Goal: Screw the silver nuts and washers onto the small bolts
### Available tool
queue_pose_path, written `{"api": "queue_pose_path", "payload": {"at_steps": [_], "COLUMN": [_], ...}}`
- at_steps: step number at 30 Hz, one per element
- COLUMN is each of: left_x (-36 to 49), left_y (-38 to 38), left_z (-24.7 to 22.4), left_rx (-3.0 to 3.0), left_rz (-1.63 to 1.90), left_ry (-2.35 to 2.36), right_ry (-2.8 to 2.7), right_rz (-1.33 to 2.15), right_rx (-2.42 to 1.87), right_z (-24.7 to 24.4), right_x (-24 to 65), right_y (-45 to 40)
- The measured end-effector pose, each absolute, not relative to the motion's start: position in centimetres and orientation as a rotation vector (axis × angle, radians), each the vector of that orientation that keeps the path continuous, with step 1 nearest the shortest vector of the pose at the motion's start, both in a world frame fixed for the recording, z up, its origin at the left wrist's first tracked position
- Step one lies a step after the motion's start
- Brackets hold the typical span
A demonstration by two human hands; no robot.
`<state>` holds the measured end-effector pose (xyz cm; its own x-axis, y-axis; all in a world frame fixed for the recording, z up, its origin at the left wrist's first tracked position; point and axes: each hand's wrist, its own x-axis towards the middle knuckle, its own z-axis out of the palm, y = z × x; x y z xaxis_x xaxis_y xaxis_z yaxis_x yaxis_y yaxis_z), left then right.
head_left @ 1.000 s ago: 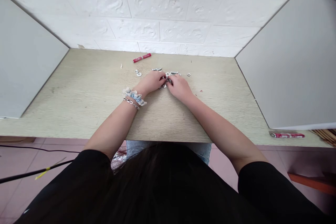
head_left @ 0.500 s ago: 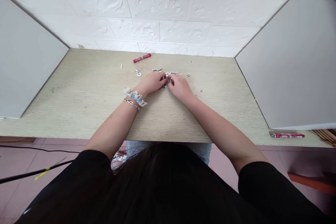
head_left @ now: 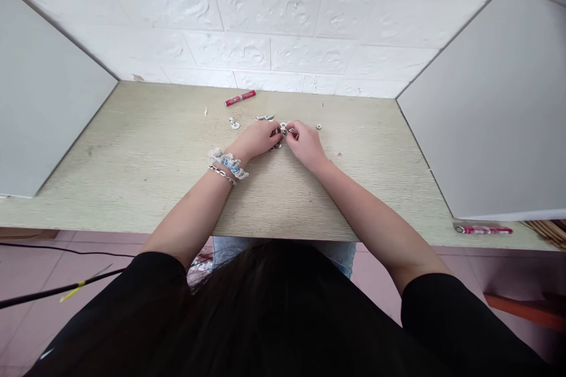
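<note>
I see the right hand (head_left: 306, 144) pinching a small shiny metal piece (head_left: 290, 130), right of and nearer than the smooth red cylinder (head_left: 240, 98). Left hand (head_left: 259, 138): fingers curled, can't tell its grip. Flat round washer (head_left: 236, 126) just nearer than the cylinder, ring-shaped metal part (head_left: 319, 126) well right of it. Fine-grained tabletop (head_left: 168, 153) under the cylinder.

No lettering, brand or number can be read. The red tube (head_left: 240, 98) at the back of the bench (head_left: 132, 159) bears pale marks too small to make out, as does the other red tube (head_left: 490, 230) near the front edge.
</note>
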<state>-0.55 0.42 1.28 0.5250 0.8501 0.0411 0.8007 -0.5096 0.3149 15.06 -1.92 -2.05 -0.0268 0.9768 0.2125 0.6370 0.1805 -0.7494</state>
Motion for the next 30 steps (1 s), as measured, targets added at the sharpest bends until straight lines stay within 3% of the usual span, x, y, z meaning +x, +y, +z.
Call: {"api": "queue_pose_path", "payload": {"at_steps": [30], "left_x": [-0.23], "left_y": [0.03], "left_z": [1.16], "left_rx": [2.539], "left_rz": [0.245], "left_ry": [1.415], "right_ry": [-1.766], "right_rz": [0.573], "right_rx": [-1.482], "right_z": [-2.74], "right_x": [15.17], "right_y": [-1.65]}}
